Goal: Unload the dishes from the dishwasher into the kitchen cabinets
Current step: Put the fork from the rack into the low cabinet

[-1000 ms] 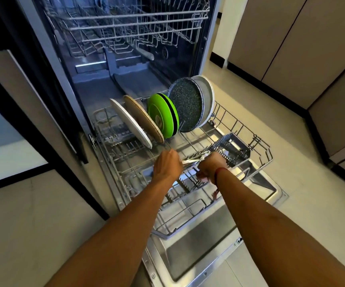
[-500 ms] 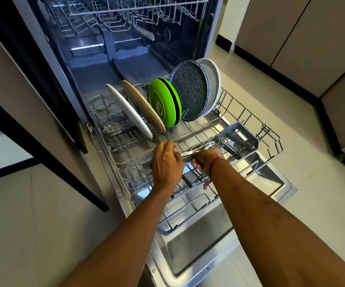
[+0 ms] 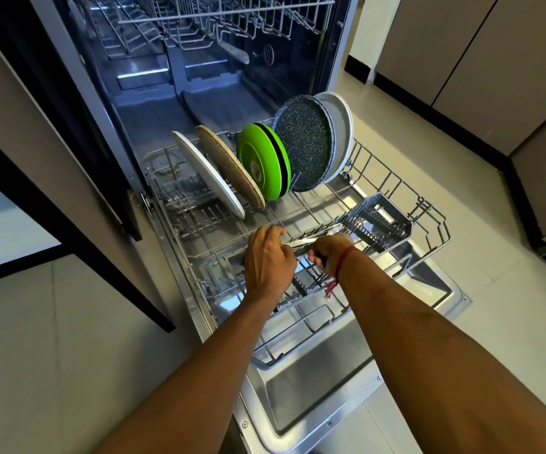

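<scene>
The dishwasher's lower rack [image 3: 435, 231] is pulled out over the open door [image 3: 314, 388]. Several plates stand on edge in it: a white plate [image 3: 206, 173], a beige speckled plate [image 3: 229, 168], a green plate [image 3: 258, 162], a dark speckled plate [image 3: 306, 142] and a grey plate [image 3: 342, 132]. A grey cutlery basket [image 3: 376, 224] sits at the rack's right. My left hand [image 3: 270, 257] and my right hand [image 3: 329, 250] both grip a bundle of metal cutlery [image 3: 307, 239] just left of the basket. The handles are hidden in my hands.
The upper rack [image 3: 225, 21] sits inside the dishwasher. Beige cabinet doors [image 3: 461, 54] line the right wall above a dark plinth. A cabinet panel [image 3: 19, 132] stands to the left of the dishwasher. Pale floor tiles [image 3: 35, 371] lie on both sides of the door.
My head has shifted, so the rack sits a little higher in view. Both hands stay closed round the cutlery beside the basket, drawn slightly closer together.
</scene>
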